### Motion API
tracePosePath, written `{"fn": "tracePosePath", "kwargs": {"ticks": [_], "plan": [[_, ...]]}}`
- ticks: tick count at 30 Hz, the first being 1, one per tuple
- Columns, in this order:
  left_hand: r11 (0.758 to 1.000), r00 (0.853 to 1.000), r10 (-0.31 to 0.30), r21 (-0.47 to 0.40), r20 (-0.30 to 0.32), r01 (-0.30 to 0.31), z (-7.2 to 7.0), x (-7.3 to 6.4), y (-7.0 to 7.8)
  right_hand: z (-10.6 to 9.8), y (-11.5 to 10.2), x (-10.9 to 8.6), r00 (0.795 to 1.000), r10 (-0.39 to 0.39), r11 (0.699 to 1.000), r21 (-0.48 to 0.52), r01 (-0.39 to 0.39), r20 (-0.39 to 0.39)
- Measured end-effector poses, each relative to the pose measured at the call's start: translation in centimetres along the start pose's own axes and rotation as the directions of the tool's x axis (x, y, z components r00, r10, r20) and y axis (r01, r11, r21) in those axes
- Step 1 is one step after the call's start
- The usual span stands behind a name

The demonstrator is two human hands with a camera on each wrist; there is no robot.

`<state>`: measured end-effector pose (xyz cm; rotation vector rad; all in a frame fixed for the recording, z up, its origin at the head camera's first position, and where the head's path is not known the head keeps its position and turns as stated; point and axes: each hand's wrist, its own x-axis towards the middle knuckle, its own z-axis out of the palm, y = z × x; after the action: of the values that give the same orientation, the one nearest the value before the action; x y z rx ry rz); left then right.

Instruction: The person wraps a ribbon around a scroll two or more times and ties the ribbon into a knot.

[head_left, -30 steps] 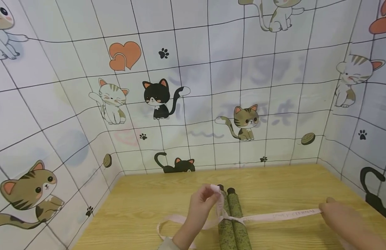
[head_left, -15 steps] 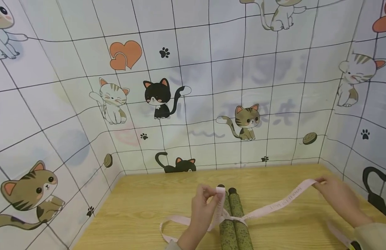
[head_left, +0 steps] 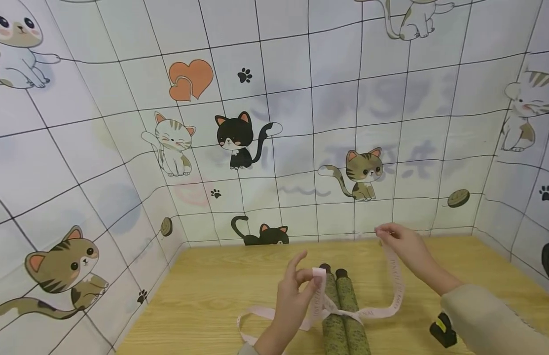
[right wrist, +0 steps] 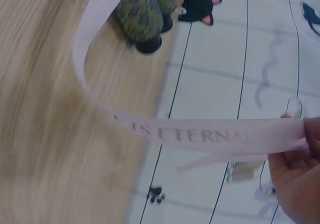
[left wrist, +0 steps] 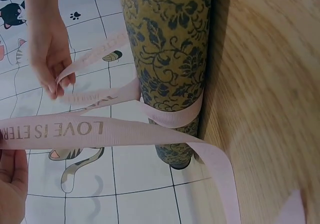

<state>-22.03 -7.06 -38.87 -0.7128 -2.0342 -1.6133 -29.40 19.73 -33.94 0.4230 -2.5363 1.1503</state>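
Two rolled scrolls [head_left: 334, 331] with dark knobs lie side by side, pointing away from me. Their green-gold covers carry a dark floral pattern, clear in the left wrist view. A pale pink ribbon [head_left: 391, 311] printed "LOVE IS ETERNAL" circles both scrolls and crosses on top. Left of them, my left hand [head_left: 288, 301] pinches one end between thumb and bent fingers, one finger raised. My right hand [head_left: 407, 252], beyond the scrolls to the right, pinches the other end up high; that length hangs in a slack curve. In the right wrist view, the right fingers [right wrist: 295, 171] grip the ribbon.
The wooden table [head_left: 212, 276] meets a white grid-patterned cloth [head_left: 283, 148] with cartoon cats at the back and sides. A black-and-yellow object [head_left: 443, 331] lies near my right sleeve. A loose ribbon loop [head_left: 256, 311] trails on the table at left.
My right hand has come from the far right inward and up, so its ribbon length went from taut to slack. The left hand keeps its pinch, one finger now lifted.
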Motion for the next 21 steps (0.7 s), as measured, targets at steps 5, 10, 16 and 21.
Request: {"fn": "tracePosePath", "kwargs": {"ticks": [5,10,16,21], "plan": [[0.999,0.999,-0.032,-0.028,0.011,0.033,-0.7,-0.2,0.1,3.7,-2.5,1.2,0.972,-0.167,0.979,0.147,0.144,0.164],[0.997,0.999,-0.040,-0.057,0.027,0.041,-1.0,-0.6,0.0,6.7,-4.4,1.3,0.910,-0.289,0.935,0.293,0.201,0.297],[0.994,0.996,-0.085,-0.066,0.028,0.087,-1.1,-0.9,0.2,9.6,-4.9,0.2,0.816,-0.357,0.932,0.114,0.344,0.454],[0.998,0.998,-0.056,-0.014,-0.002,0.056,-1.2,-0.8,0.0,9.3,-5.0,-0.4,0.845,-0.381,0.920,0.062,0.387,0.375]]}}
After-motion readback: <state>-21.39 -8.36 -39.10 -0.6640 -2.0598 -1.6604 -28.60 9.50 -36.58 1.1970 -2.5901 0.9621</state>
